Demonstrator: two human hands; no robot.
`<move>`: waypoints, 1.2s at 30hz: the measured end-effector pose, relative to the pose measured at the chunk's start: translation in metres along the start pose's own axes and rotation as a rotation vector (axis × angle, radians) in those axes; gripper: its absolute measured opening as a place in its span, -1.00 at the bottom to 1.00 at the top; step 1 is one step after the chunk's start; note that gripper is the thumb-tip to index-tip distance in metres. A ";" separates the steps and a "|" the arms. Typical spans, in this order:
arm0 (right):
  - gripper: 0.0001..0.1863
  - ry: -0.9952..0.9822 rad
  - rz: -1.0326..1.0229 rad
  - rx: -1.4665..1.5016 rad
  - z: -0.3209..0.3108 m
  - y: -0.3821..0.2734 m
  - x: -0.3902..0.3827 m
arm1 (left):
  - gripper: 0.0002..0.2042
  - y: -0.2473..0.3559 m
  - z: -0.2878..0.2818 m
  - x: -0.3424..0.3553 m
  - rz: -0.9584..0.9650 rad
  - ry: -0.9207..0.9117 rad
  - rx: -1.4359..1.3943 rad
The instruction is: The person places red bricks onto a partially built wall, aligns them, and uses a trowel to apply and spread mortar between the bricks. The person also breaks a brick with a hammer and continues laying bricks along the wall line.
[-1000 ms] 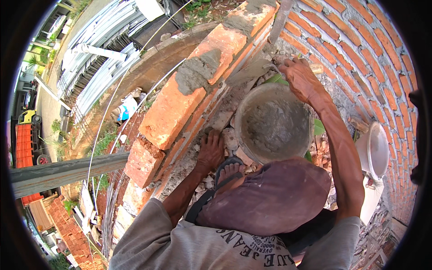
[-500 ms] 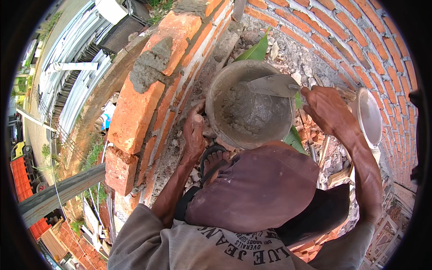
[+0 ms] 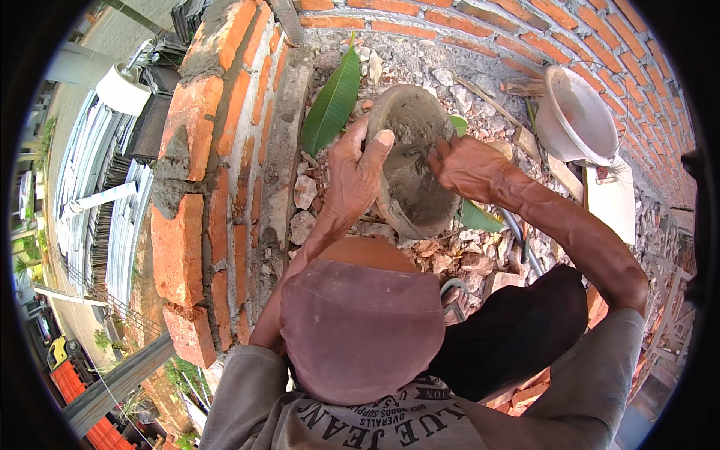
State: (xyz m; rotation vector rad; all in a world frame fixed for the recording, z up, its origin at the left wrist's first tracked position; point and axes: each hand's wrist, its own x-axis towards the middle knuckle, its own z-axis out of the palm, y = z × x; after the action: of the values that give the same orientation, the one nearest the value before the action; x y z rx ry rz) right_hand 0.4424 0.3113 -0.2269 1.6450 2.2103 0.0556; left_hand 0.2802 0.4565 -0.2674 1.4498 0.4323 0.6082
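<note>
My left hand (image 3: 355,169) grips the left side of a round grey bowl (image 3: 393,211) of wet mortar, thumb lying along the rim. The bowl is tilted. My right hand (image 3: 472,169) is closed on a trowel, whose handle is mostly hidden by my fingers and whose blade is down in the mortar. A long green leaf (image 3: 330,105) lies at the bowl's upper left. To the left runs a low brick wall (image 3: 187,244) with a lump of grey mortar (image 3: 172,165) on top.
A brick wall (image 3: 450,19) curves round the back and right. A pale bucket (image 3: 570,112) sits at right beside a white board (image 3: 609,202) and wooden sticks. Broken rubble (image 3: 480,251) surrounds the bowl. Metal sheets (image 3: 82,195) and a yellow truck (image 3: 60,352) are beyond the low wall.
My left hand has moved from the ground beside my foot up onto the bowl's rim. The trowel has gone down into the mortar, and the bowl now leans. The view has shifted.
</note>
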 end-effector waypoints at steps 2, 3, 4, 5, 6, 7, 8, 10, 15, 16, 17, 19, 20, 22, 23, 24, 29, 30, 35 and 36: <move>-0.72 -0.059 -0.026 0.003 0.011 -0.001 -0.028 | -0.56 0.003 0.011 0.000 0.029 -0.030 0.007; -0.71 0.026 0.014 0.014 0.016 -0.001 -0.037 | -0.53 0.005 0.010 0.001 0.014 -0.081 0.033; -0.72 0.031 0.117 0.017 0.022 0.000 -0.042 | -0.51 0.006 0.009 0.001 -0.020 -0.114 0.068; -0.73 0.042 0.224 0.025 0.028 -0.001 -0.045 | -0.52 0.007 0.008 -0.003 -0.020 -0.141 0.067; -0.74 0.075 0.340 0.019 0.034 -0.005 -0.047 | -0.52 0.008 0.008 -0.007 -0.043 -0.196 0.106; -0.74 -0.012 0.463 0.250 0.040 -0.006 -0.042 | -0.53 0.008 0.008 -0.010 -0.031 -0.228 0.131; -0.74 -0.036 0.428 0.343 0.045 -0.013 -0.036 | -0.54 0.009 0.008 -0.012 0.007 -0.269 0.146; -0.72 -0.089 0.347 0.544 0.052 -0.033 -0.024 | -0.52 0.009 0.007 -0.013 -0.021 -0.265 0.188; -0.70 -0.058 0.271 0.415 0.057 -0.059 -0.046 | -0.52 0.004 0.010 -0.007 0.016 -0.162 0.139; -0.70 0.004 0.301 0.333 0.057 -0.056 -0.052 | -0.52 0.002 0.011 -0.007 -0.013 -0.142 0.154; -0.69 0.081 0.332 0.262 0.057 -0.051 -0.056 | -0.55 0.001 0.013 -0.008 0.031 -0.158 0.101; -0.68 0.079 0.514 0.141 0.056 -0.043 -0.053 | -0.56 -0.001 0.016 -0.010 0.034 -0.119 0.133; -0.68 0.112 0.615 0.046 0.055 -0.043 -0.047 | -0.57 0.000 0.017 -0.011 0.045 -0.106 0.141; -0.69 0.037 0.599 0.120 0.054 -0.049 -0.027 | -0.59 0.001 0.018 -0.009 0.046 -0.143 0.159; -0.69 0.003 0.575 0.145 0.052 -0.060 -0.014 | -0.59 0.003 0.018 -0.009 0.022 -0.157 0.139; -0.69 -0.028 0.549 0.170 0.051 -0.068 -0.007 | -0.59 0.005 0.017 -0.008 0.010 -0.177 0.111; -0.73 0.239 0.372 0.110 0.052 -0.077 -0.030 | -0.61 0.007 0.012 -0.009 0.016 -0.112 0.182; -0.73 0.244 0.308 0.106 0.052 -0.071 -0.034 | -0.61 0.005 0.011 -0.010 -0.012 -0.082 0.193; -0.75 0.074 0.550 -0.032 0.042 -0.048 -0.021 | -0.59 0.000 0.013 -0.013 -0.020 -0.151 0.189; -0.74 0.080 0.480 0.051 0.038 -0.050 -0.020 | -0.59 0.000 0.014 -0.012 0.011 -0.183 0.181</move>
State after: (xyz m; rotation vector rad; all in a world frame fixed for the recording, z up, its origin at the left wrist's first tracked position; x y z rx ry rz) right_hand 0.4141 0.2702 -0.2696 2.1996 1.8325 0.1970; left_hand 0.2790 0.4380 -0.2672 1.6657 0.3424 0.4490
